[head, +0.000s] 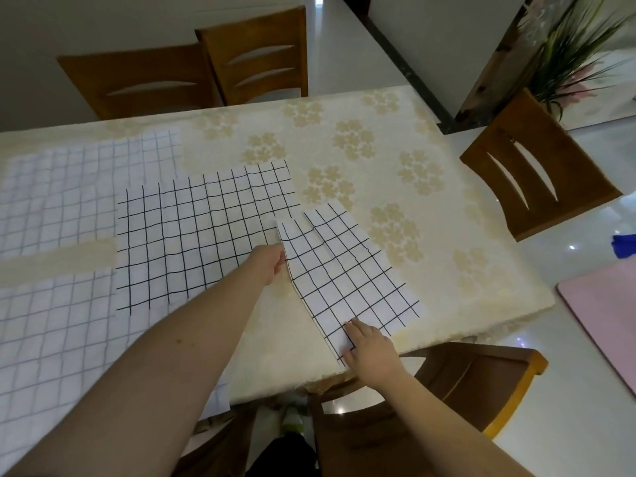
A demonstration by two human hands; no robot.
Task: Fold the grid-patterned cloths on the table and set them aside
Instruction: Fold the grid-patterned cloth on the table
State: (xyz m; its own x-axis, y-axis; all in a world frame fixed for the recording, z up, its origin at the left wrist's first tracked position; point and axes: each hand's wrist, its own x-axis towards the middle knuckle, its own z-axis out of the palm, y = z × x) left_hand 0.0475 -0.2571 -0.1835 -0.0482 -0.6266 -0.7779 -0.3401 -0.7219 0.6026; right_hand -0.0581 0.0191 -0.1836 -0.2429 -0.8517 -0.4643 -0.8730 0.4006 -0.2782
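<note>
Dining table (395,160) with a cream flower-print cover, wooden chairs (254,56) around it; the folded cloth (347,270) — white with a bold black grid — lies near the table's front right corner, layered edges showing along its left side. Left hand (270,266) is at that left edge, fingertips tucked behind the cloth so I can't tell the grip; right hand (370,346) lies on the cloth's near corner, fingers fairly straight, pressing it down. Left of the folded one is a flat black-grid cloth (203,235); further left, faint-grid cloths (58,201) spread out.
</note>
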